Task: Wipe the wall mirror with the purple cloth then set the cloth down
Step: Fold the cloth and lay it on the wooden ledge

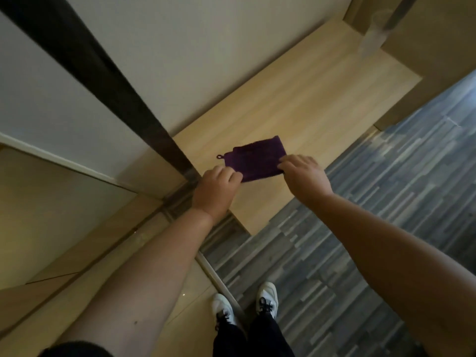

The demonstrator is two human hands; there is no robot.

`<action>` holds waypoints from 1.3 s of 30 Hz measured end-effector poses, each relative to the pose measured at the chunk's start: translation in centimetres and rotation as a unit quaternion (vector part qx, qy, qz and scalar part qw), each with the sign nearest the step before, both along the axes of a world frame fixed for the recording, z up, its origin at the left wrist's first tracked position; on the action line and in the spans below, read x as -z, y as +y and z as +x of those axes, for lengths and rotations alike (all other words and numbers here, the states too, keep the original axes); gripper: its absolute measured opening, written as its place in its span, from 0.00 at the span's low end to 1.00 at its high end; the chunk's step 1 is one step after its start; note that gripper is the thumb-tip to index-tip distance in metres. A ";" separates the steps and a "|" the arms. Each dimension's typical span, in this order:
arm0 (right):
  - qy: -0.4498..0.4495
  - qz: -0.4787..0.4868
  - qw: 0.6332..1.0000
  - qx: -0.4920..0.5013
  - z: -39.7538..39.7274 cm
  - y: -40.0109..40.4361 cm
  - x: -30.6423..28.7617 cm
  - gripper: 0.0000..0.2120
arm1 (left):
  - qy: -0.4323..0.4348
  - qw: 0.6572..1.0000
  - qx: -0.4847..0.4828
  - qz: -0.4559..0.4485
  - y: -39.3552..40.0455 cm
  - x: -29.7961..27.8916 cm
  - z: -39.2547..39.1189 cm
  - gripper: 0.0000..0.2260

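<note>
A: Purple cloth (255,158) located?
B: Laid folded flat on the light wooden worktop (322,99), near its front corner. Near edge is pinched by left hand (217,188) and right hand (302,171), fingers closed on the fabric.
A: Surroundings?
B: Dark strip (103,81) runs up the wall (180,47) at left; grey patterned floor (386,202) and 2 white shoes (268,297) are seen below. No containers are seen.

Single head view, looking steeply down, slightly tilted, close over wooden shelf (296,112), edges perhaps distorted
</note>
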State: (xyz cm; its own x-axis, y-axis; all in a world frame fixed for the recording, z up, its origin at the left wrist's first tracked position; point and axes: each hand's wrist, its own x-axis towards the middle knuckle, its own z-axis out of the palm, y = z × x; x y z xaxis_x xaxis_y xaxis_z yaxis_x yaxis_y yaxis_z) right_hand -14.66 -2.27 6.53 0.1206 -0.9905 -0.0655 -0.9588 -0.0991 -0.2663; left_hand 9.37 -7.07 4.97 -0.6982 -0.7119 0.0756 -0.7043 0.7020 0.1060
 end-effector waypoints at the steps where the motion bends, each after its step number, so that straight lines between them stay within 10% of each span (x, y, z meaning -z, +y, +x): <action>1: 0.010 0.043 0.999 -0.018 0.2 0.8 2.2 0.14 | -0.021 1.000 0.005 0.023 1.0 2.3 0.3 0.11; 6: -0.003 0.157 0.986 -0.060 1.0 5.8 8.9 0.16 | -0.075 0.989 0.003 0.131 6.2 8.9 2.0 0.13; 18: -0.158 0.210 0.961 0.092 -0.1 -0.1 5.9 0.15 | 0.116 0.910 -0.243 0.314 1.8 5.3 0.4 0.13; 39: 0.024 0.146 0.980 0.134 1.5 -4.3 8.3 0.14 | 0.016 0.910 -0.357 0.208 -1.8 6.7 -2.6 0.12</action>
State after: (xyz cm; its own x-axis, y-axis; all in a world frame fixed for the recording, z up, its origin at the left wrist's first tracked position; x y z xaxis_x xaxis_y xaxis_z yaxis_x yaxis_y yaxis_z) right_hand -13.21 -6.54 -1.73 -0.1513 -0.9245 -0.3499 -0.9519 0.2316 -0.2005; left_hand 6.72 -8.88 -1.73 -0.0478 -0.9555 -0.2912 -0.9572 -0.0395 0.2867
